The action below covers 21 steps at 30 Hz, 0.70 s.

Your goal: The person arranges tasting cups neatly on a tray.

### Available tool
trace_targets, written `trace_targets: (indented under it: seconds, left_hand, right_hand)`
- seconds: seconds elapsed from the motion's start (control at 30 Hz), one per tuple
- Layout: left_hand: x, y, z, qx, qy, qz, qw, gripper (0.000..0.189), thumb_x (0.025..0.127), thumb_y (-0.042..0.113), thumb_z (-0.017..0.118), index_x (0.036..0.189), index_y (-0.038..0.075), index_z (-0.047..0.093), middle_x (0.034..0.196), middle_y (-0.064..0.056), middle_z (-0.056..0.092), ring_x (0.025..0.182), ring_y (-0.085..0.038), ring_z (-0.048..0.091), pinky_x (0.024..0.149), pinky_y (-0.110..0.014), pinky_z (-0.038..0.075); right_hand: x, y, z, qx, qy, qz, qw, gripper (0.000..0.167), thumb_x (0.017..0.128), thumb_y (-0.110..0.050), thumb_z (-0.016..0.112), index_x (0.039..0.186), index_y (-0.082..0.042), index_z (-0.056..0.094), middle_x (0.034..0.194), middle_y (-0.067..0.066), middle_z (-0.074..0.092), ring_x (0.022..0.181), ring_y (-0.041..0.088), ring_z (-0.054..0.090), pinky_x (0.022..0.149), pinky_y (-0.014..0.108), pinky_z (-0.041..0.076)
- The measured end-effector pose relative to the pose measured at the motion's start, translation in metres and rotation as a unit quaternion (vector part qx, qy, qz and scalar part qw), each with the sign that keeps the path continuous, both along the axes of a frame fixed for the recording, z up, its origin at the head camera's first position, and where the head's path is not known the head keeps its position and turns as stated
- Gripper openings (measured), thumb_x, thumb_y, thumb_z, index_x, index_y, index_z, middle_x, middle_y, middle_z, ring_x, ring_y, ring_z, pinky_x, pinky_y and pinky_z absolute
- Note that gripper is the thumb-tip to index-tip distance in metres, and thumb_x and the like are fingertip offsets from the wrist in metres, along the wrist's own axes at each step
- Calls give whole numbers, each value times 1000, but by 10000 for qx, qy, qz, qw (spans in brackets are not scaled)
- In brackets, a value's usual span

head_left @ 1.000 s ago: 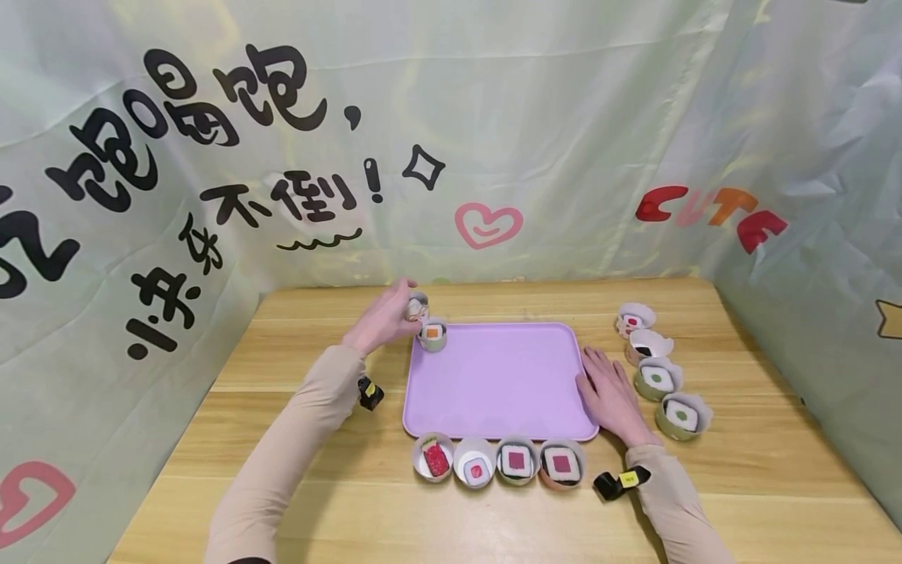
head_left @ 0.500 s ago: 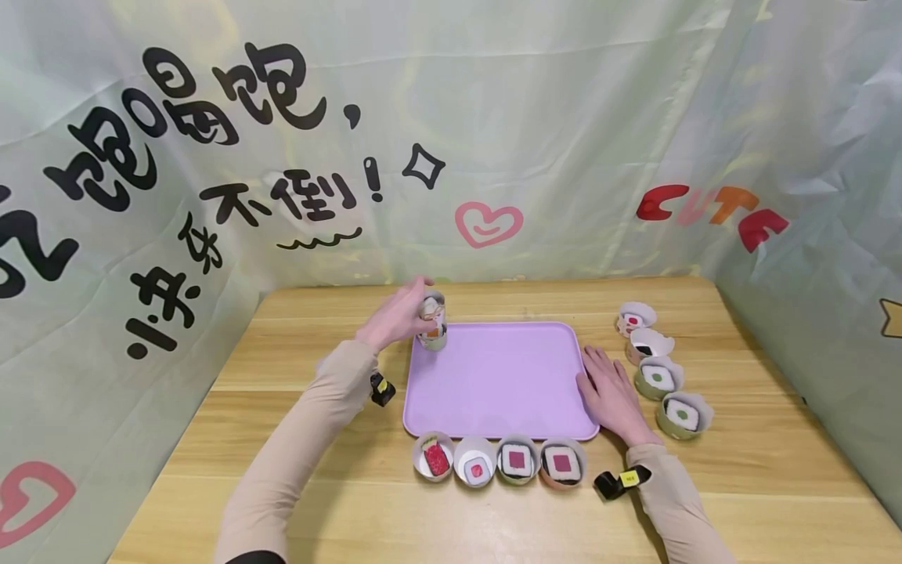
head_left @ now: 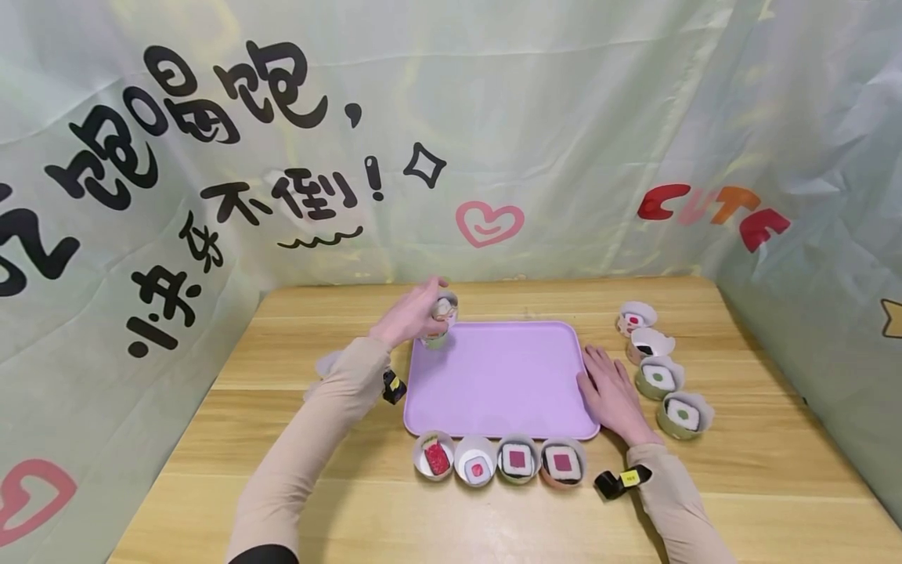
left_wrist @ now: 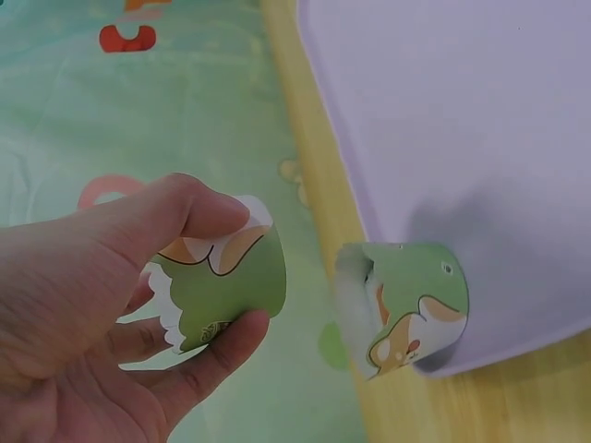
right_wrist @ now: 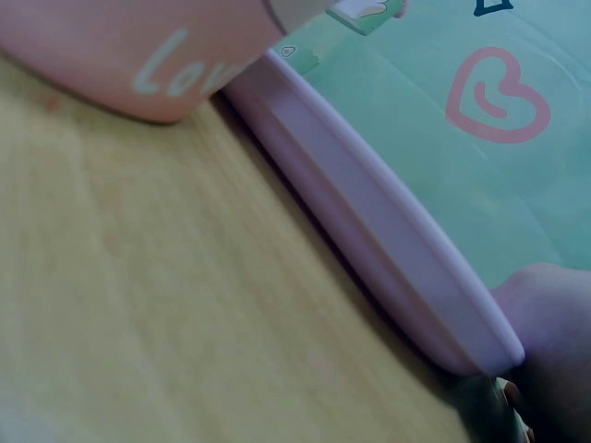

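My left hand [head_left: 409,315] pinches a green paper baking cup [left_wrist: 245,277] with a cartoon dog print between thumb and fingers, beyond the far left corner of the purple tray [head_left: 507,384]. A matching green cup [left_wrist: 429,286] stands on that corner, just beside the held one. In the head view, my left fingers partly hide both cups. My right hand [head_left: 611,392] lies on the tray's right edge, fingers extended. In the right wrist view, part of this hand [right_wrist: 554,341] shows against the tray's end.
Several cups [head_left: 517,460] with toy sushi line the tray's near edge. More sushi cups [head_left: 658,377] form a column at the right. Pale cups [head_left: 328,363] sit half hidden behind the left sleeve. A printed curtain [head_left: 564,157] surrounds the wooden table [head_left: 493,525].
My left hand has carried its cup rightward, past the standing cup at the tray's far left corner. Pale cups have come into view behind the left sleeve. My right hand stays put.
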<state>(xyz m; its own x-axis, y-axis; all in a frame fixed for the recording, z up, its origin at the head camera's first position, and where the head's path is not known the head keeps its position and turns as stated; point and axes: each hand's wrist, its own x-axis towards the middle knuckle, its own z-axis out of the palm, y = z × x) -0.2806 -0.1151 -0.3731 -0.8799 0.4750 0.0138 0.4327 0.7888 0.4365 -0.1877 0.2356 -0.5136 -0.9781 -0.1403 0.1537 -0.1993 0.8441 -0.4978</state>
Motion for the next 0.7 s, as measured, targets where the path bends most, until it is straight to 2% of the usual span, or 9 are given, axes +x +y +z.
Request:
trace_targets:
  seconds: [0.4, 0.7]
  left_hand:
    - [2, 14, -8, -88, 23, -192, 9998, 68, 86, 11, 77, 142, 3, 39, 135, -18, 57, 112, -29, 62, 95, -40, 54]
    - [-1, 25, -15, -176, -27, -234, 9996, 65, 87, 11, 78, 141, 4, 42, 141, -18, 55, 123, -32, 60, 105, -43, 51]
  right_hand:
    - [0, 0, 0, -10, -41, -24, 10000, 53, 106, -21, 39, 151, 8, 35, 158, 32, 32, 151, 49, 23, 123, 65, 12]
    - [0, 0, 1, -39, -44, -23, 10000, 53, 106, -21, 39, 152, 7, 36, 158, 33, 32, 150, 49, 23, 122, 65, 12]
